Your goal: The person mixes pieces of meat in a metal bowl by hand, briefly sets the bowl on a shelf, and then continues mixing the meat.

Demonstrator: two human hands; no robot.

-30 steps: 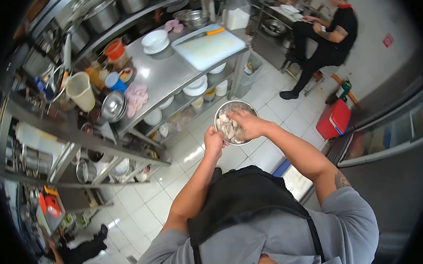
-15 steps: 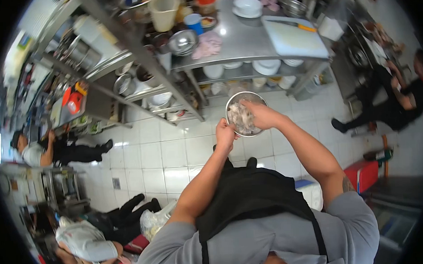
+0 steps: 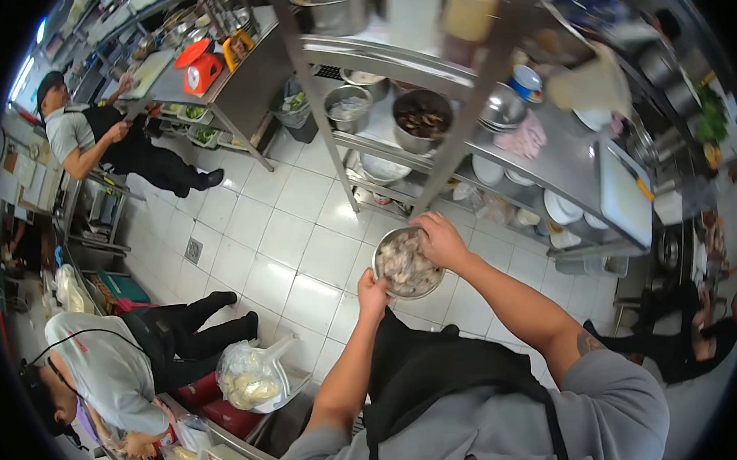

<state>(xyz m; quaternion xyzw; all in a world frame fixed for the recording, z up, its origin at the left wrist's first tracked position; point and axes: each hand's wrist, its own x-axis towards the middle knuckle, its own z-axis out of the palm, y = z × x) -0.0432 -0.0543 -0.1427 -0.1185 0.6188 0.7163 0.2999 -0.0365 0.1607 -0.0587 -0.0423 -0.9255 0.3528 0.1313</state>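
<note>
— Where is your round, silvery metal bowl point(image 3: 419, 296)?
— Above the white floor tiles point(image 3: 269, 277), with pale, wet-looking pieces point(image 3: 404, 263) inside. My left hand point(image 3: 373, 294) grips its rim; my right hand point(image 3: 443, 241) is at the opposite edge, its grip I cannot tell.
— The danger?
— A slipping left thumb could tilt it, spilling them.

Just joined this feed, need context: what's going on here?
In a kitchen, the camera wearer holds a metal bowl of pale, wet-looking pieces, possibly raw meat, above the tiled floor. The left hand grips one side of the rim; the right hand is at the opposite side, its fingertips partly hidden. One co-worker is near a red kitchen scale, and another bends over bagged items at lower left.
</note>
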